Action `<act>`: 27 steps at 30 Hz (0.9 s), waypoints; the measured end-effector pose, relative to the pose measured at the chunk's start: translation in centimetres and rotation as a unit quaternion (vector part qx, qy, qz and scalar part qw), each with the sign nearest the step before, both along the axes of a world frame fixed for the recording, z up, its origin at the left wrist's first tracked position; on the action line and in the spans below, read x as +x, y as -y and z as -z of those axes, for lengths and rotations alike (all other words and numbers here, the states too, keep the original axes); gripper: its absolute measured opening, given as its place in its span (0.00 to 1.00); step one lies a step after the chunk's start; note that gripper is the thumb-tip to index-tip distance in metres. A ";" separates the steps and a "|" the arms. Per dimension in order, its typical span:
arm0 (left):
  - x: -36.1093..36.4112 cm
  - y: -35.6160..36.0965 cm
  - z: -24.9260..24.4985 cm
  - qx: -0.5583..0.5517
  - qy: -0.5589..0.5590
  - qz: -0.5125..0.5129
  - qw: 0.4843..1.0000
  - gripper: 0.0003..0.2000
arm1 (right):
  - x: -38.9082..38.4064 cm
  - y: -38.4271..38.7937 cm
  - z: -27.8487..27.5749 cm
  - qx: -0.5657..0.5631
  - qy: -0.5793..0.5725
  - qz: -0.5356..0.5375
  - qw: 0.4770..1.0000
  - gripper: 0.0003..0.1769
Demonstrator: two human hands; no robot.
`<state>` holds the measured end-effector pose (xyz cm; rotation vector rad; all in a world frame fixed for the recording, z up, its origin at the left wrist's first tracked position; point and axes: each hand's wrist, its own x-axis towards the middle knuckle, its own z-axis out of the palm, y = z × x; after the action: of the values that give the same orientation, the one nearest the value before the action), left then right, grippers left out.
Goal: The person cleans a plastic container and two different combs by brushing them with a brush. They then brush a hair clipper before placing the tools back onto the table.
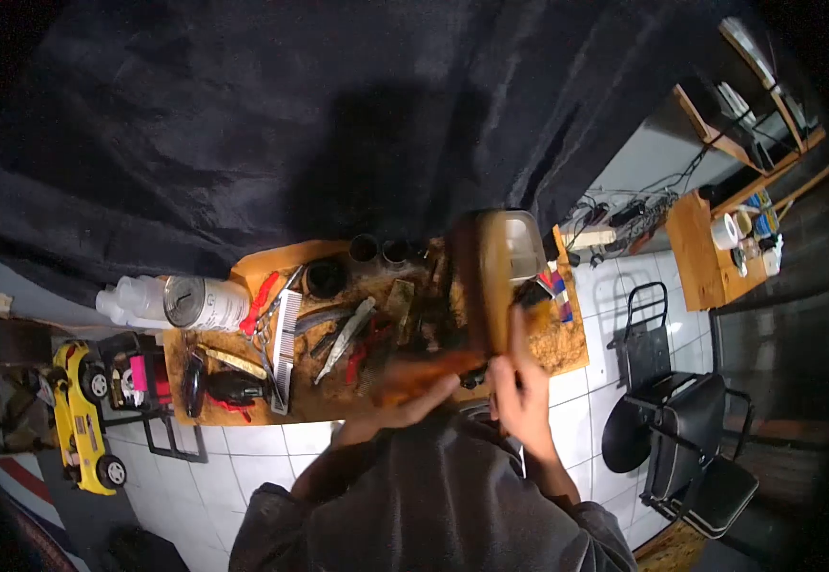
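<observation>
My right hand (521,386) is wrapped round the lower end of a long brown wooden piece (492,286), which stands up in front of me and is blurred by motion. The piece partly covers a metal tray (526,250) at the back of the wooden table (290,408). To the left, my left hand (419,405) grips a reddish-brown object (424,374), also smeared, at the table's front edge. What that object is cannot be made out.
On the table's left lie a white comb (285,353), red-handled scissors (261,303), a white can (209,303) and a black clipper (235,387). A black chair (691,419) stands at the right, a yellow toy car (79,418) at the left.
</observation>
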<state>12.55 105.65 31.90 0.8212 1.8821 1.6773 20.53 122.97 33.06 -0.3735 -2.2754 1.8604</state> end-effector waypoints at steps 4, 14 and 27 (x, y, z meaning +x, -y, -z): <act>0.9 -1.1 1.1 0.115 0.001 -0.020 0.993 0.19 | -0.4 -0.5 -2.0 -0.095 0.037 0.062 0.993 0.32; 0.9 1.9 4.8 0.035 0.182 -0.125 0.975 0.18 | 0.6 0.6 0.3 0.126 -0.056 -0.139 0.981 0.32; -1.2 2.0 5.7 0.309 0.295 -0.231 0.874 0.18 | 1.4 -0.4 0.2 0.146 -0.047 -0.215 0.964 0.29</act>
<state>11.38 103.70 26.16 -0.0075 1.1585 2.5251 21.94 123.41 32.87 0.2707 -2.6662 1.6159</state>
